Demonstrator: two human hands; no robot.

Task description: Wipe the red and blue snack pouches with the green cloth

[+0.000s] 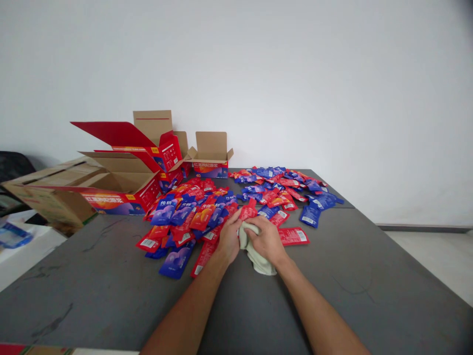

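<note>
Near the middle of the dark table, my left hand [229, 236] is closed on a red pouch [249, 209], whose top end shows between my hands. My right hand [266, 239] grips a pale green cloth [258, 260] pressed against the pouch; the cloth's loose end hangs toward me. Much of the pouch is hidden by my fingers and the cloth. Left of my hands lies a pile of red and blue pouches [199, 217]. Just right of my right hand, a red pouch [293, 236] lies flat.
A second spread of red and blue pouches [273, 185] covers the back right of the table [351, 276]. Open red cartons [114, 203] stand at the left, with a smaller open box [210, 168] at the back. A white wall rises behind the table.
</note>
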